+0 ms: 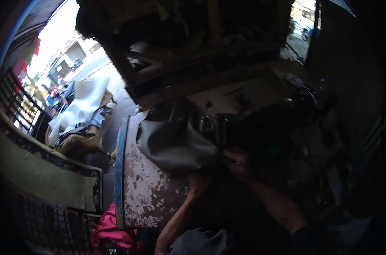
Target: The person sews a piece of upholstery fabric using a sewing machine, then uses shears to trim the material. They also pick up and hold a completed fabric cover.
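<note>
Your right hand [238, 163] is pressing down on the dark folded sheet of leather-like material [176, 146], fingers curled onto its right edge where it meets the black machine [252, 129] — most likely a sewing machine, though the shadow hides its details. Your left hand is reaching in under the fold, so only the forearm [182, 214] is showing and you cannot tell whether that hand is spread or gripping. The sheet is lying on the worn white tabletop [148, 187], its paint flaking, with a blue-painted edge [120, 170] running down the left. The risk is sitting at the right hand: the fingers are resting very close to the machine's working part (which the darkness is concealing), and a slip of the stiff sheet could be drawing them in. The bulk of the fold is also leaning toward that blue edge, so a tug might be sliding it off toward the red cloth [112, 233] below. Open room is lying only on the bare tabletop nearest you — the wooden shelving [193, 63] is crowding the far side.
</note>
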Demonstrator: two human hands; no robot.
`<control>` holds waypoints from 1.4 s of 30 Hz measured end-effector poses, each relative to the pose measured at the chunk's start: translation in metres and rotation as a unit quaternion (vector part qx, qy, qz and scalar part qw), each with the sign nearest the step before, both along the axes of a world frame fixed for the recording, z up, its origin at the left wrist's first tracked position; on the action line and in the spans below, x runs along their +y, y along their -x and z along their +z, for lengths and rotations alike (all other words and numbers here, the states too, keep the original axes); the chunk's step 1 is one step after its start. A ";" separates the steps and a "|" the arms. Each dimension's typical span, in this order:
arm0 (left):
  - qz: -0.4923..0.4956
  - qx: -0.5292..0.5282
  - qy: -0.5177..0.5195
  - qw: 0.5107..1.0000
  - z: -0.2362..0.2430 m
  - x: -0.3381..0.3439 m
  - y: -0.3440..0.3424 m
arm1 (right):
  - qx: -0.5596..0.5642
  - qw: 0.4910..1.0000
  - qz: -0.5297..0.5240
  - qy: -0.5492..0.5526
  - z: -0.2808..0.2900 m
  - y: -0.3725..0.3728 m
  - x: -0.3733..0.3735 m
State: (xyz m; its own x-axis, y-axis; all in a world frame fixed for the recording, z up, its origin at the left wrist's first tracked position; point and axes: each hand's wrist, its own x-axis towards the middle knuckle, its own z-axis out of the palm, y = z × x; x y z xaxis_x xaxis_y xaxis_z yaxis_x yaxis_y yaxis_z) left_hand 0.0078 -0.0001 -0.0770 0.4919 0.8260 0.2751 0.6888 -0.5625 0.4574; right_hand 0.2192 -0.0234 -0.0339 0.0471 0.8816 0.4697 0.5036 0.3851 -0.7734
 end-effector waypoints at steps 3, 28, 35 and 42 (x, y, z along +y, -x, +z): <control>0.013 -0.115 -0.004 0.993 0.014 -0.003 -0.009 | -0.007 0.999 -0.031 0.004 0.012 -0.003 -0.002; 0.056 -0.309 0.200 0.928 0.032 -0.010 0.016 | -0.119 0.982 0.143 -0.039 0.013 -0.008 0.001; -0.070 -0.020 0.204 0.976 0.111 -0.038 0.048 | -0.235 0.959 0.143 -0.071 0.007 -0.009 -0.014; -0.200 0.002 0.102 0.975 0.216 -0.031 0.015 | -0.290 0.951 0.092 -0.047 0.021 -0.001 -0.038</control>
State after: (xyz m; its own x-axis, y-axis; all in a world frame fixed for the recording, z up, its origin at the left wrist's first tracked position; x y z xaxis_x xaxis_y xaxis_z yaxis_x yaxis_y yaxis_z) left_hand -0.0068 -0.0308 0.1389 0.7860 0.6061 0.1222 0.4356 -0.6831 0.5862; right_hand 0.2201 -0.0610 -0.0127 -0.3955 0.8022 0.4472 0.7527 0.5621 -0.3427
